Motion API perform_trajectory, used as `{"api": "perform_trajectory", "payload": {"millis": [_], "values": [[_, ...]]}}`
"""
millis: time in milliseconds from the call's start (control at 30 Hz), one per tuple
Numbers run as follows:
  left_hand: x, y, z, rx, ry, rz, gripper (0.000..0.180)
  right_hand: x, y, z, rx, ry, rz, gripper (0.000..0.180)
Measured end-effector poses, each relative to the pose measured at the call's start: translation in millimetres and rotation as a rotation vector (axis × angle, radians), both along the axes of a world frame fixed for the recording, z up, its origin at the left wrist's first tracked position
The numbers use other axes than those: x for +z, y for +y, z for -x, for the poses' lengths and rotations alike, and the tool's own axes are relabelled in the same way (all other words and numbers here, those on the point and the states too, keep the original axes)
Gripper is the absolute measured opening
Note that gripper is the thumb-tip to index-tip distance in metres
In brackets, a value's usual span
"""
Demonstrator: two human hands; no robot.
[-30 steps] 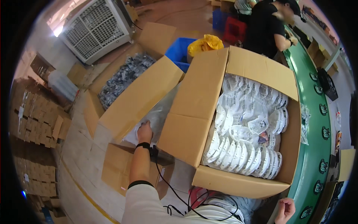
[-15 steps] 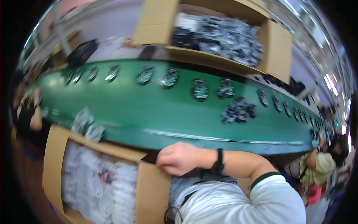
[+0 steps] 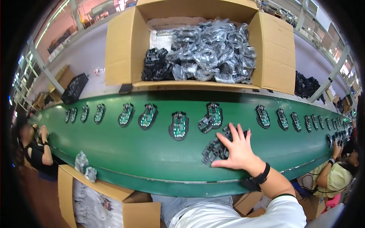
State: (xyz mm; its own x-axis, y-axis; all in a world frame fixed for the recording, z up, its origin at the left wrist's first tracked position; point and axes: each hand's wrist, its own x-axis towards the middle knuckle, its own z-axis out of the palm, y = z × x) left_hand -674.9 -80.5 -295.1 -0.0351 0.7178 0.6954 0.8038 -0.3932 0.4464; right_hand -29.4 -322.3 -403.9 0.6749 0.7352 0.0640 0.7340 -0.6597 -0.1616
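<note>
My right hand [image 3: 237, 150] is open, its fingers spread flat over a small heap of black plastic parts [image 3: 213, 151] on the green conveyor belt [image 3: 152, 159]. The hand hides part of the heap, so its contact with the parts is hard to judge. Just beyond the fingertips, a loose black part [image 3: 205, 124] rests against a dark, shoe-sole-shaped housing with a green circuit board [image 3: 215, 114]. Another such housing with its circuit board [image 3: 178, 126] lies to the left of it. My left hand does not show.
Similar housings run along the belt both ways. Across it stands an open carton [image 3: 279, 53] of bagged black parts. Nearer me, at the left, is a carton [image 3: 142, 214] of white wrapped pieces, with clear bags [image 3: 81, 161] beside it. People sit at both sides.
My right hand has gone from beside the near carton, fingers curled, to above the heap, fingers spread. The view has shifted, and a loose part rests against the housing in both frames.
</note>
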Motion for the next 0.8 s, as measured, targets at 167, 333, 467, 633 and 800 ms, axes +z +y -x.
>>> {"api": "perform_trajectory", "payload": {"millis": [167,333,467,633,800], "values": [[-7.7,99.1,-258.0,-1.293,0.354,-0.047,0.024,-16.9,1.5,-9.0,0.161,-0.085,-0.254,0.078],[-27.9,0.6,-548.9,-1.825,0.658,0.172,0.099,-19.5,-3.3,-18.6,0.326,0.067,-0.443,0.065],[-98.9,-24.9,-616.3,-1.745,0.716,0.205,0.128,-25.8,-7.2,-21.9,0.372,0.185,-0.646,0.065],[-141.0,-30.8,-605.0,-1.685,0.543,0.266,0.096,14.7,-23.0,-22.6,0.068,0.036,-0.291,0.099],[-139.7,-38.4,-591.4,-1.753,0.431,0.176,0.076,-12.2,-42.9,-49.2,0.06,0.178,-0.186,0.107]]}}
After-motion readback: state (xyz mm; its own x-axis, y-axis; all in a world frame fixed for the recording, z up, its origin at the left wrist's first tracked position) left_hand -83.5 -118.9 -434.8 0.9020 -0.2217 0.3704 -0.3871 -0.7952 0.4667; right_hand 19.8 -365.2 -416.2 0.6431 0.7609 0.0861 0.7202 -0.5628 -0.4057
